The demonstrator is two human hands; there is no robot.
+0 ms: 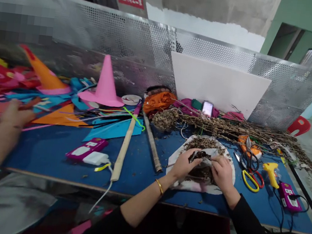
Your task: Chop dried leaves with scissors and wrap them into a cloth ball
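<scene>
Both my hands meet over a white sheet heaped with dry brown plant bits. Between them is a small translucent plastic bag with dark material at its mouth. My left hand, below a gold bangle, grips the bag's left side with bent fingers. On the other side, my right hand pinches the bag's right edge. The bag's lower part is partly hidden by the fingers.
Scissors, a yellow glue gun and a purple power strip lie right. Dry stems run behind. Sticks, another purple strip and a pink hat stand left. Another person's hand is far left.
</scene>
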